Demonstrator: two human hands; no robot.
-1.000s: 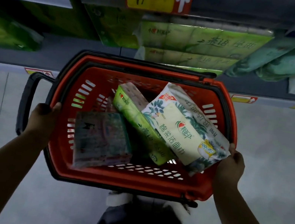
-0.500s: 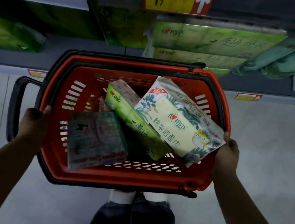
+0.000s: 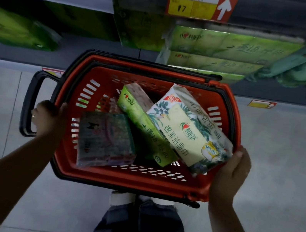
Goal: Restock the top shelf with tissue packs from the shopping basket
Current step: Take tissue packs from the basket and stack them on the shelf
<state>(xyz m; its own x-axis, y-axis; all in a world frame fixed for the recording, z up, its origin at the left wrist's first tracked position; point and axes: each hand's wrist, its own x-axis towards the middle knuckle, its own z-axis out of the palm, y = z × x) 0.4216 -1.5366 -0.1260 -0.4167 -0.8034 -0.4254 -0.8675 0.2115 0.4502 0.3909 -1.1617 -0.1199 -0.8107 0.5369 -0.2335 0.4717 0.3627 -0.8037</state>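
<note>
From the head camera, one red plastic shopping basket [image 3: 127, 180] with a black rim is held level in front of the person, above a grey tiled floor [image 3: 282, 157]. Its black loop handle [image 3: 28, 103] sticks out to the left.

Three tissue packs can be counted in it, all lying tilted. A cream, leaf-printed soft pack [image 3: 184, 129] on the right reads "相印" and "棉柔洁面巾", with a "100%" badge near its lower corner. A long green pack [image 3: 142, 126] beside it, partly under it, carries the same "相印" logo. A dark teal and purple pack [image 3: 105, 140] lies at the left; its print is too dim to read.

The left hand [image 3: 47, 116] clasps the basket's left rim, thumb inside the basket. The right hand [image 3: 233, 169] grips the right rim, thumb on top, just beside the cream pack's corner. Both forearms reach forward, roughly straight.

Beyond the basket, a shelf holds stacked pale green tissue bales [image 3: 220, 44] marked "相印". Above them hangs one red and yellow price label [image 3: 201, 4] with a white up-arrow and a "7".
</note>
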